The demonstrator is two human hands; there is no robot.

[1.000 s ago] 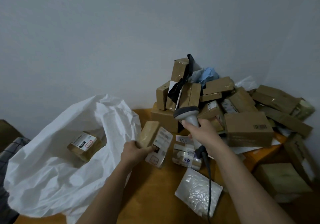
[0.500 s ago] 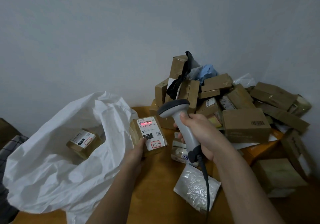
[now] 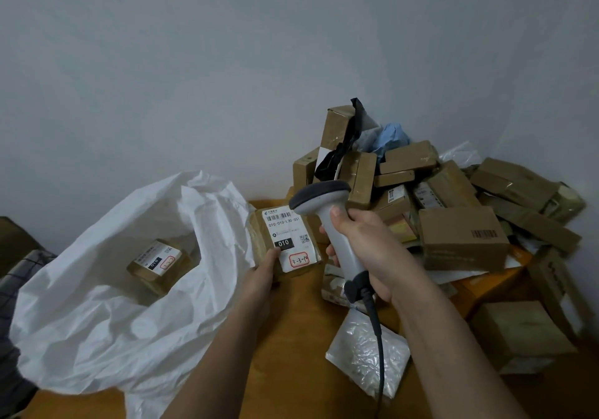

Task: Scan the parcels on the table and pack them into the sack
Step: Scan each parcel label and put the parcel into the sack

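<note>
A: Held parcel point(image 3: 285, 242), orientation pls?
B: Small brown box, label face up twd camera, tilted a bit. Long axis runs from barcode end, far, up by the scanner head, to the near end w/ the red-boxed handwritten mark. Held above the table point(image 3: 291, 337), just R of the sack point(image 3: 129, 305) mouth.

A: Hands?
B: Left hand point(image 3: 264, 276) grips the parcel's near-left corner, thumb on the label beside the black "010" tag, fingers curled under. Right hand point(image 3: 359, 250) wrapped round the grey scanner point(image 3: 334, 227) handle, thumb up the stem; head points left, over the label's top edge. Black cable drops from the handle base.

A: Change vs half a sec ago?
B: Red scan line on the barcode is gone. Parcel and scanner sit a touch closer together; scanner head now overlaps the label's top-right corner. A full sec ago the parcel was edge-on, label turned away.

A: Surroundings, obstructions?
B: White sack open at left, one labelled parcel point(image 3: 158, 264) already inside. Parcel pile point(image 3: 437, 198) stacked agst the wall at back right, brown boxes, black and blue wrap on top. Clear bubble-wrap packet point(image 3: 366, 357) on the table under the cable. Carton point(image 3: 522, 334) at near right. Scanner and right hand hide parcels lying behind them; nothing lies between held parcel and sack mouth
</note>
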